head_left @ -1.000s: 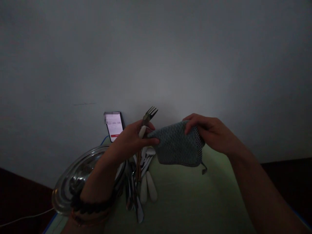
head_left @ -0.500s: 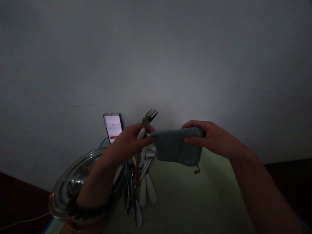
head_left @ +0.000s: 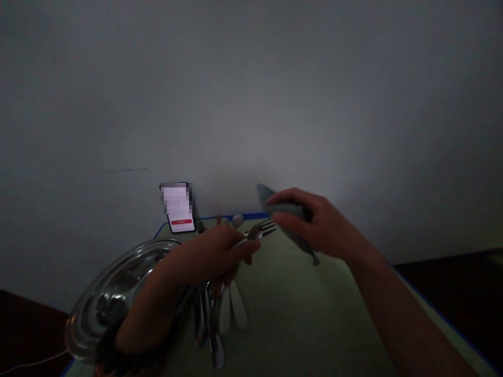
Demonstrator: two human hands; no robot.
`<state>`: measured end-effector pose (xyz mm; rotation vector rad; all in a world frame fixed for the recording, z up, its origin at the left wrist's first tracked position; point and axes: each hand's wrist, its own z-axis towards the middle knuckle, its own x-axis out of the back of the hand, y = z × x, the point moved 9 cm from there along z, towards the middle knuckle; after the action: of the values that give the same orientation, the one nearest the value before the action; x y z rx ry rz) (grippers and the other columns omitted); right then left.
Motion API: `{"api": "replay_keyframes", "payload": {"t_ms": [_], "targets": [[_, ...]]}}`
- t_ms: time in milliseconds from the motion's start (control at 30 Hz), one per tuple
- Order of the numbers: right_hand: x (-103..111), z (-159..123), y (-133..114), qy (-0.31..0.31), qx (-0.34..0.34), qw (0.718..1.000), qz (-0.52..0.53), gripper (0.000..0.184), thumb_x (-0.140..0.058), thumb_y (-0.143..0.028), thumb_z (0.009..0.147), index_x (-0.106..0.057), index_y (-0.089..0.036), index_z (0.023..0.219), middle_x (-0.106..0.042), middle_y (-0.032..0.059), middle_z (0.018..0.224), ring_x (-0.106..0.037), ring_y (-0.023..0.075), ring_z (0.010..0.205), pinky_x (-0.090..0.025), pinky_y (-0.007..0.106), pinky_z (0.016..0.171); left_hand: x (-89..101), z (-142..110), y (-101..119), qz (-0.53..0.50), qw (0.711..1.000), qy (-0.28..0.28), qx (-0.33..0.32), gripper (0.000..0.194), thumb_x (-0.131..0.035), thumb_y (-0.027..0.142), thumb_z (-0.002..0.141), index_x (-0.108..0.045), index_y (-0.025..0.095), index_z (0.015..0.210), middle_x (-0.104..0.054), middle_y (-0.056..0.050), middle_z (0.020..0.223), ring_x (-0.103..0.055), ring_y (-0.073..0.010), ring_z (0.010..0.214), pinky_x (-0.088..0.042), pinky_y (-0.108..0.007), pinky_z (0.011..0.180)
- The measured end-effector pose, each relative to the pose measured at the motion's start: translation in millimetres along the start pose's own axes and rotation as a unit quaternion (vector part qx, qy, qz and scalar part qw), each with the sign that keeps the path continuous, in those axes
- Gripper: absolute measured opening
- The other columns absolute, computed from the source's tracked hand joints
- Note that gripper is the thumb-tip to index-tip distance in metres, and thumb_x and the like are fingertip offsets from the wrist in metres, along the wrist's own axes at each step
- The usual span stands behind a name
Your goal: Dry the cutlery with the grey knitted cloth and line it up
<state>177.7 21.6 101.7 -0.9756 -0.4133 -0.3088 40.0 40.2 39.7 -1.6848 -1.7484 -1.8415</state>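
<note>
While the left hand (head_left: 226,248) pinches a metal fork (head_left: 261,229) between its thumb and curled fingers, with the tines pointing right, the right hand (head_left: 310,217) has its thumb and fingers closed around a folded grey-blue cloth (head_left: 264,195). One corner of the cloth sticks out past the fingertips, and a small loop hangs below. The fork's tips lie right by the cloth and right thumb; whether they touch cannot be told. Both items are held above a pale green table (head_left: 302,319) with blue edging.

Beneath the left hand lie two white handles (head_left: 225,311), side by side, with metal cutlery (head_left: 200,319) just to their left. Farther left, partly behind the forearm, a shiny metal bowl (head_left: 84,314) shows its wide rim. A lit phone (head_left: 181,209) leans against the grey wall (head_left: 251,94), and a dark beaded bracelet (head_left: 108,345) circles the left wrist.
</note>
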Motion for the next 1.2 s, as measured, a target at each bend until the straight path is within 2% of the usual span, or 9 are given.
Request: {"api": "replay_keyframes", "payload": {"t_ms": [33, 100, 233, 300, 367, 467, 567, 933, 1200], "targets": [[-20, -2, -6, -0.085, 0.023, 0.996, -0.005, 0.021, -0.051, -0.034, 0.086, -0.065, -0.024, 0.097, -0.062, 0.0022, 0.089, -0.057, 0.017, 0.084, -0.044, 0.032, 0.077, 2.7, -1, 5, 0.023, 0.999, 0.014, -0.017, 0.04, -0.039, 0.048, 0.086, -0.061, 0.019, 0.071, -0.051, 0.004, 0.046, -0.048, -0.0105, 0.036, -0.033, -0.018, 0.036], [-37, -6, -11, -0.143, 0.044, 0.989, 0.003, 0.032, -0.035, -0.035, 0.094, -0.064, -0.024, 0.099, -0.062, 0.0039, 0.096, -0.056, 0.0169, 0.093, -0.041, 0.033, 0.084, 9.1, -5, 14, 0.072, 0.995, 0.047, -0.056, 0.033, -0.042, 0.039, 0.085, -0.061, 0.018, 0.066, -0.051, 0.003, 0.048, -0.047, -0.0103, 0.04, -0.031, -0.018, 0.038], [-23, -4, -6, -0.074, 0.019, 0.997, 0.002, 0.021, -0.047, -0.036, 0.089, -0.055, -0.022, 0.104, -0.06, 0.0035, 0.096, -0.056, 0.0163, 0.088, -0.044, 0.031, 0.078, 12.7, -17, 27, 0.103, 0.987, 0.068, -0.102, 0.022, -0.045, 0.028, 0.081, -0.064, 0.019, 0.075, -0.06, 0.001, 0.061, -0.054, -0.0129, 0.052, -0.034, -0.02, 0.046], [-21, -4, -9, -0.066, 0.03, 0.997, -0.025, 0.033, -0.06, -0.034, 0.081, -0.051, -0.023, 0.11, -0.058, 0.0049, 0.104, -0.055, 0.018, 0.093, -0.043, 0.031, 0.079, 12.5, -25, 32, 0.1, 0.986, 0.073, -0.115, 0.021, -0.046, 0.028, 0.08, -0.065, 0.021, 0.082, -0.063, 0.0, 0.068, -0.057, -0.0149, 0.059, -0.038, -0.022, 0.052], [-27, -6, -17, -0.101, 0.057, 0.992, -0.054, 0.034, -0.062, -0.033, 0.079, -0.052, -0.023, 0.11, -0.058, 0.0054, 0.108, -0.054, 0.0187, 0.094, -0.042, 0.032, 0.08, 14.0, -31, 37, 0.1, 0.983, 0.09, -0.123, 0.02, -0.047, 0.031, 0.079, -0.065, 0.023, 0.083, -0.065, 0.0, 0.071, -0.059, -0.0165, 0.063, -0.041, -0.023, 0.057], [-42, -11, -23, -0.165, 0.077, 0.979, -0.091, 0.012, -0.057, -0.031, 0.083, -0.059, -0.022, 0.09, -0.063, 0.0014, 0.085, -0.056, 0.0148, 0.076, -0.041, 0.027, 0.068, 13.1, -37, 44, 0.109, 0.979, 0.097, -0.139, 0.02, -0.049, 0.033, 0.08, -0.066, 0.025, 0.086, -0.066, 0.0, 0.076, -0.061, -0.0179, 0.069, -0.044, -0.025, 0.063], [-42, -12, -25, -0.17, 0.073, 0.975, -0.124, 0.016, -0.054, -0.031, 0.086, -0.059, -0.021, 0.076, -0.061, -0.0021, 0.067, -0.052, 0.0109, 0.059, -0.036, 0.023, 0.056, 12.0, -39, 46, 0.127, 0.977, 0.087, -0.146, 0.021, -0.048, 0.034, 0.085, -0.066, 0.026, 0.09, -0.067, 0.002, 0.076, -0.062, -0.0156, 0.067, -0.043, -0.023, 0.061], [-12, -20, -20, -0.224, 0.012, 0.967, -0.119, 0.015, -0.046, -0.029, 0.09, -0.058, -0.022, 0.085, -0.062, -0.0013, 0.072, -0.054, 0.0117, 0.061, -0.04, 0.023, 0.056, 43.2, -52, 31, 0.077, 0.976, 0.139, -0.148, 0.02, -0.053, 0.041, 0.084, -0.066, 0.028, 0.093, -0.067, 0.004, 0.07, -0.059, -0.0118, 0.056, -0.041, -0.017, 0.046], [-25, -27, -22, -0.253, -0.015, 0.956, -0.149, 0.011, -0.045, -0.022, 0.089, -0.056, -0.02, 0.085, -0.058, -0.0021, 0.068, -0.052, 0.0095, 0.058, -0.036, 0.021, 0.052, 36.2, -62, 32, 0.063, 0.982, 0.129, -0.123, 0.029, -0.051, 0.043, 0.082, -0.067, 0.033, 0.103, -0.071, 0.002, 0.084, -0.065, -0.0172, 0.073, -0.05, -0.023, 0.066]]}}
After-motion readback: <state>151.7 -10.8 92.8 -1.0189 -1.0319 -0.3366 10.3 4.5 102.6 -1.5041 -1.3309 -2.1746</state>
